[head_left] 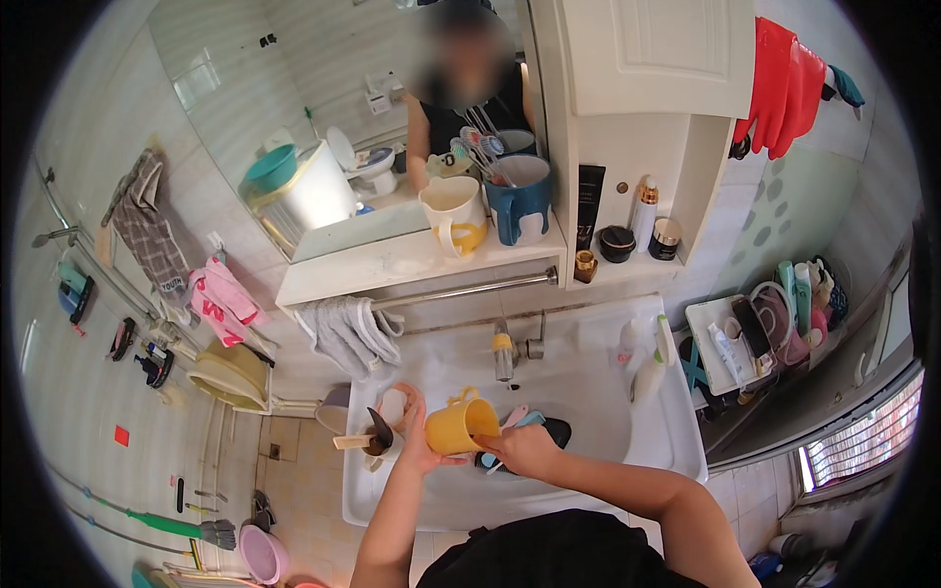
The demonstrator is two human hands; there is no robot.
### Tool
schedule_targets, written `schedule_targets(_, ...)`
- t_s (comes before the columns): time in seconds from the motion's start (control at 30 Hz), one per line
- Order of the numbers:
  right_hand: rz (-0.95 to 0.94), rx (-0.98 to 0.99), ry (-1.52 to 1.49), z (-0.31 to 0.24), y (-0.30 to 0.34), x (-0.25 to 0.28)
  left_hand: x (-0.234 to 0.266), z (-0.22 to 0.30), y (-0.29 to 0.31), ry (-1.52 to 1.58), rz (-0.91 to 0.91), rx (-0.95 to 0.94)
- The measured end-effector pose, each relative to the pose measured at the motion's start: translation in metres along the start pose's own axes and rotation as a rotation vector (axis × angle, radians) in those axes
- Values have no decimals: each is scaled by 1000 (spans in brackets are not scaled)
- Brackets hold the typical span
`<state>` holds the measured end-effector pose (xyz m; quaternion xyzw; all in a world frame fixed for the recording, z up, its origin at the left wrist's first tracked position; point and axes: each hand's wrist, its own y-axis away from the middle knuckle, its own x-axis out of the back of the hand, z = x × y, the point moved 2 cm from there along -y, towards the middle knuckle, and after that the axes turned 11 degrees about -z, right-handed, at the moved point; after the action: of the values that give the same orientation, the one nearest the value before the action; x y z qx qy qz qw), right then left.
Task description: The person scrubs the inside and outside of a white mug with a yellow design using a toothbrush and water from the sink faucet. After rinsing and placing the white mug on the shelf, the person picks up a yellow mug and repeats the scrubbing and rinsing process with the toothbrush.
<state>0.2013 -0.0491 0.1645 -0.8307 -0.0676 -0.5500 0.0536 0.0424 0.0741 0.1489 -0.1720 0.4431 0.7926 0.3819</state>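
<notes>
Over the near left part of the white sink (608, 431), a yellow mug (447, 431) is tilted with its mouth toward the right. My left hand (420, 446) is wrapped round its left side and underside. At the rim, my right hand (526, 451) has its fingers bent into the mouth of the mug; whatever they pinch, if anything, is hidden. Pink and teal handled items (523, 416) and a dark object (559, 432) lie in the basin, partly behind my right hand. Left of my left hand stands a pale cup (384, 457) with a comb and a dark-handled item in it.
The faucet (503, 358) rises behind the mug. A white bottle (648, 376) stands at the sink's right. Above, a shelf bears a white-and-yellow mug (454, 210) and a blue mug (520, 201) with toothbrushes. A grey towel (353, 333) hangs on the rail (466, 289).
</notes>
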Motion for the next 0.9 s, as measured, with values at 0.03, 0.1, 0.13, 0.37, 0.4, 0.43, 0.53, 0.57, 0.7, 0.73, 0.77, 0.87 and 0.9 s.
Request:
schedule_targets(0.03,21,-32,-16,0,0,1,-2,2,2,32,-79,4)
schedule_targets(0.1,-8,-109,-159,4,-4,-1,18,-9,-8,-56,-130,-90)
schedule_targets(0.13,-22,-148,-230,6,-6,-2,27,-16,-12,-102,-155,-136)
schedule_targets(0.37,-204,-116,-581,4,-5,-28,21,-33,-18,-104,159,-404)
schedule_targets(0.4,-194,-84,-510,4,-1,-23,21,-32,-17,-26,150,-384)
schedule_targets(0.43,-183,-53,-437,4,3,-18,22,-32,-16,52,140,-364)
schedule_targets(0.53,-183,-34,11,8,3,3,31,-39,-19,112,45,-278)
schedule_targets(0.57,-126,-42,71,6,3,8,27,-37,-19,138,63,-286)
schedule_targets(0.7,-179,-107,-49,-9,-1,6,7,-22,-15,117,119,-314)
schedule_targets(0.73,-251,-98,-151,-14,1,6,4,-20,-14,80,129,-320)
schedule_targets(0.77,-324,-91,-258,-19,2,6,4,-21,-14,97,122,-318)
schedule_targets(0.87,-401,-134,-250,-11,-3,21,10,-27,-16,107,107,-318)
schedule_targets(0.9,-430,-157,-223,-9,-5,27,19,-30,-19,84,108,-322)
